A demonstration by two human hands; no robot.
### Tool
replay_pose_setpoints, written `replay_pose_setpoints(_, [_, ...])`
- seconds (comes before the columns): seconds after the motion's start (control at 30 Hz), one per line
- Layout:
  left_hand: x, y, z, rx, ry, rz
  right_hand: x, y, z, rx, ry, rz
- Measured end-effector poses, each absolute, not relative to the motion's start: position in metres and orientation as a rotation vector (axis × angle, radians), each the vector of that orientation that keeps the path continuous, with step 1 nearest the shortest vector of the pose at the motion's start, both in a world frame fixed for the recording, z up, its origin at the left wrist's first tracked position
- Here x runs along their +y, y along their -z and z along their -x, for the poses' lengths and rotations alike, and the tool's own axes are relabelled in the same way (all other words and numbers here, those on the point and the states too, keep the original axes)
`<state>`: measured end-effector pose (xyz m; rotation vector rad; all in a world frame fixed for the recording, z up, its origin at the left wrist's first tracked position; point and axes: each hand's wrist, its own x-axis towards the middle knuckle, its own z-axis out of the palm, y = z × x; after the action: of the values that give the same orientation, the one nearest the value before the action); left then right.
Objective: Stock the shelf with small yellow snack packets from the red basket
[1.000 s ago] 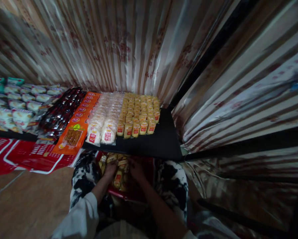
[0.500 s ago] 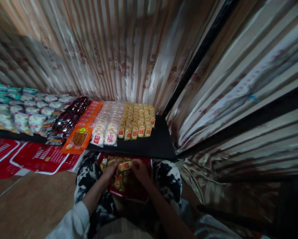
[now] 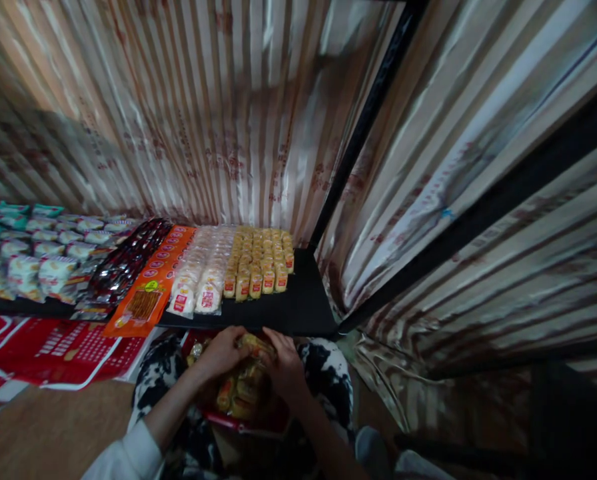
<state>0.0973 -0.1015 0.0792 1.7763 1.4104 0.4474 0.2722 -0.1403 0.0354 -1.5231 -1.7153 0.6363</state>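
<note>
Between my knees rests a red bag [image 3: 273, 427] holding several small yellow wrapped snack packets [image 3: 241, 393]. Over its opening, my left hand [image 3: 226, 350] and my right hand [image 3: 284, 363] close from both sides on a yellow wrapped snack packet [image 3: 257, 345]. My fingers cover its two ends, and its label does not show clearly. Ahead on the black shelf [image 3: 298, 307] stand rows of matching yellow packets [image 3: 256, 267]. To their left are white wrapped snacks [image 3: 208, 293] with red labels.
Further left on the shelf lie an orange snack bag [image 3: 143, 300], dark shiny packets [image 3: 123, 260] and white packets [image 3: 58, 267]. Red printed bags [image 3: 73, 350] hang below its front edge. A black post [image 3: 363, 127] and striped sheeting [image 3: 203, 120] enclose the back and right.
The view has shifted, so the shelf appears lower and further left. The held packet, earlier with its red label showing, has turned, and my hands now cover more of it.
</note>
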Motion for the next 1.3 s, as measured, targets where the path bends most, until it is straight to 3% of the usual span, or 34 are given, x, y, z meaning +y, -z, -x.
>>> replay_pose_setpoints(0.17, [-0.084,-0.108,-0.128,1.288,-0.386,-1.992,-0.132,-0.049,-0.29,-1.669,-0.643,1.438])
replay_pose_setpoints(0.43, [-0.072,-0.106,-0.2,1.21,-0.917,-1.611,-0.085,-0.043,-0.333,-1.032,-0.816,1.379])
replay_pose_setpoints(0.57, [-0.066,-0.097,-0.23,1.166,-0.949,-1.546,-0.046,-0.036,-0.354,-0.934,-0.764,1.385])
replay_pose_setpoints(0.93, [-0.014,-0.057,-0.29,1.232,-0.912,-1.306,0.043,-0.015,-0.373,-1.021,-0.748,1.417])
replay_pose_setpoints(1.3, [0.002,-0.039,-0.293,1.274,-0.88,-1.188,0.062,0.006,-0.367,-1.198,-0.637,1.551])
